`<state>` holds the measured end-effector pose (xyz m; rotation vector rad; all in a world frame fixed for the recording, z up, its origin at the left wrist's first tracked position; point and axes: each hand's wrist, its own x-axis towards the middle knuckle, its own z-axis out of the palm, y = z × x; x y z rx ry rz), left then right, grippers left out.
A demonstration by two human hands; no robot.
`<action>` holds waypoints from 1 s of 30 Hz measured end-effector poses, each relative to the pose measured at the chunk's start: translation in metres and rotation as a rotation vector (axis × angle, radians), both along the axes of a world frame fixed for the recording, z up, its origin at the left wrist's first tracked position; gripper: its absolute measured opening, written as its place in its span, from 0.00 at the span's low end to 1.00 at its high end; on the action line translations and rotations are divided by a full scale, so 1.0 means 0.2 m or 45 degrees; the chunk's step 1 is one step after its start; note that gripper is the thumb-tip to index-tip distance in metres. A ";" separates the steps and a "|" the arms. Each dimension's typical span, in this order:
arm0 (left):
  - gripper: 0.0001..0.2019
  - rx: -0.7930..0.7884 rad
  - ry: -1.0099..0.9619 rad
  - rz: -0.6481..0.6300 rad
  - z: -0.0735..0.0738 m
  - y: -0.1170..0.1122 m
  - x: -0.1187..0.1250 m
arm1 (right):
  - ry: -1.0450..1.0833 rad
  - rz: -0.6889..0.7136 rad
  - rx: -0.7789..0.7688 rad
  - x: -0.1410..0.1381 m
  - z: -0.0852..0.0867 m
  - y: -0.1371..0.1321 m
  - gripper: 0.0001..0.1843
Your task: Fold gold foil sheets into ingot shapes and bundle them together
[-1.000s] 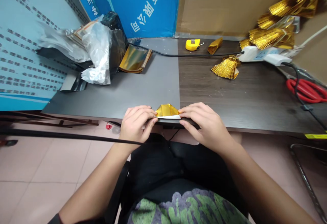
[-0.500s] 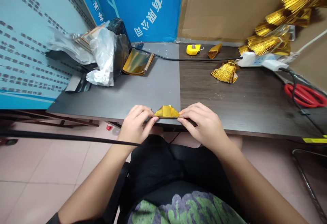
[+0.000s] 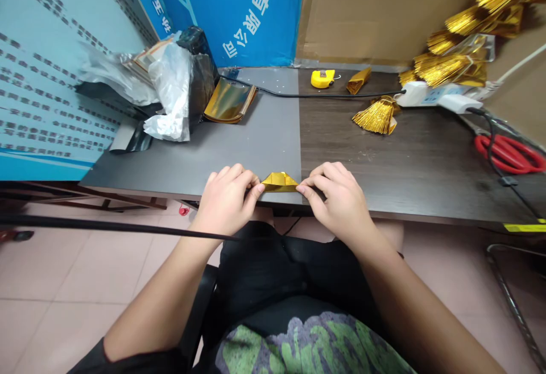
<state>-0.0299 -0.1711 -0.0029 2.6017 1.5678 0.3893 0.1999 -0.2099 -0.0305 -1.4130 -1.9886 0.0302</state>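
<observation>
A folded piece of gold foil paper (image 3: 279,181) lies between my hands at the table's front edge, its top narrower than its base. My left hand (image 3: 228,197) pinches its left corner between thumb and fingers. At the opposite corner, my right hand (image 3: 336,197) pinches the paper in the same way. A stack of gold foil sheets (image 3: 230,101) rests farther back on the left. To the right lie a fringed gold fan (image 3: 376,116) and a small folded gold piece (image 3: 359,81).
A yellow tape measure (image 3: 323,78) sits near the cardboard wall. Crumpled plastic bags (image 3: 173,89) stand at the left. A white power strip (image 3: 426,95), red-handled scissors (image 3: 509,153) and several gold fans (image 3: 452,66) are on the right. A black cable (image 3: 315,95) crosses the table.
The folded foil's lower edge has lifted and tilted, showing more of its front strip. Both hands have shifted slightly upward in the view, still pinching the corners.
</observation>
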 end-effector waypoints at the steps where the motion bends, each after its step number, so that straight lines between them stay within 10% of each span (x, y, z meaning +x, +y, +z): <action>1: 0.14 0.032 0.025 0.004 0.00 0.00 0.00 | -0.023 -0.023 -0.008 -0.01 0.00 0.00 0.11; 30: 0.13 -0.316 -0.017 0.206 0.15 0.06 0.06 | -0.007 -0.272 -0.177 -0.06 0.03 0.02 0.11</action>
